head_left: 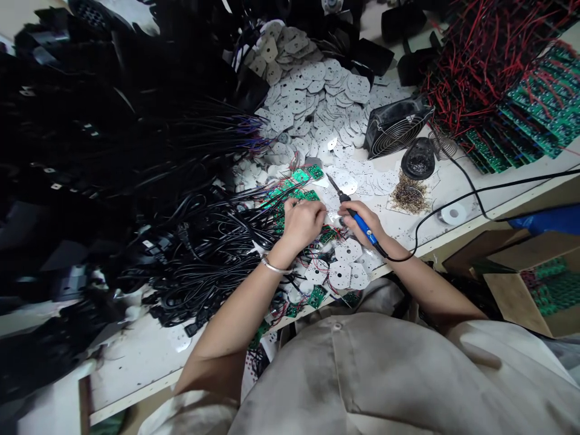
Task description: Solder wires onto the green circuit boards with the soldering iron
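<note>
My right hand [368, 222] is closed around a soldering iron [361, 226] with a blue handle, its dark tip pointing up and to the left over the white discs. A cable runs from the iron's rear end. My left hand [304, 221], with a bracelet at the wrist, is curled down over small green circuit boards [278, 219]; its fingertips are pinched together, and what they hold is hidden. Between the two hands lie thin red wires and another small green board [328, 234]. White perforated discs [341, 273] lie just below the hands.
Black cables [212, 266] and dark parts crowd the left. White discs [312, 90] are heaped behind. A fan [395, 128], a dark dish [418, 158], a solder spool [454, 214] and red-wired green boards [544, 103] stand right. An open carton [512, 296] sits below the table edge.
</note>
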Available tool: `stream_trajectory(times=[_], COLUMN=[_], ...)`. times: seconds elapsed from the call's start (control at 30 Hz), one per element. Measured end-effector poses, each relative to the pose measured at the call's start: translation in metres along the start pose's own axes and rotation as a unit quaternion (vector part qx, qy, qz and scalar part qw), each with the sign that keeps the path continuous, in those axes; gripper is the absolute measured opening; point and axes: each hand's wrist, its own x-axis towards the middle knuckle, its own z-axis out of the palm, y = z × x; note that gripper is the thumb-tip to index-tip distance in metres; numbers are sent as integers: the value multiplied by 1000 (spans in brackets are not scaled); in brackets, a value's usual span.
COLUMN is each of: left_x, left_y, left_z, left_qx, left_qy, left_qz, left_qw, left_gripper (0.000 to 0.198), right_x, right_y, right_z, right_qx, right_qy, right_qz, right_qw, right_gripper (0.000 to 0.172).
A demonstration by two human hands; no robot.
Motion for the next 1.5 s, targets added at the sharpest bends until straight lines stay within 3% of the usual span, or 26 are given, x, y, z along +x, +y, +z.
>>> stream_trajectory(times=[0.17, 0.27, 0.5, 0.63, 0.73, 0.9, 1.27, 1.5], left_x=[2, 7, 15, 12, 11, 11, 12, 13], left_y=[2, -1, -10, -13, -14, -15, -11, -15], left_z=[3, 5, 7, 8, 9, 10, 8, 11], left_qx=[9, -1, -17, -30, -43, -49, -30, -22], left_qy=[-15, -9, 8, 14, 24, 21, 17, 19], left_qz=[41, 19, 17, 10, -3, -6, -21, -8], left_qw=[999, 1000, 1000, 999, 999, 999, 999, 1000], left_gripper=[17, 15, 15, 13, 13, 11, 14, 12], right_x=[1, 3, 7, -1, -1, 4, 7, 7], right_y=[4, 4, -1, -6, -5, -1, -3, -7], right_z=[1, 4, 5, -3, -7, -8, -2, -2], right_qx=[-90, -119, -51, 52, 172, 237, 200, 167], right_qy=[-19, -35, 17, 127, 187, 138, 119, 117], right_qz=[-37, -59, -79, 14, 122, 193, 213, 190], right_qw=[995, 991, 995, 990, 960, 942, 949, 960], right_gripper=[30, 29, 26, 27, 34, 39, 34, 32])
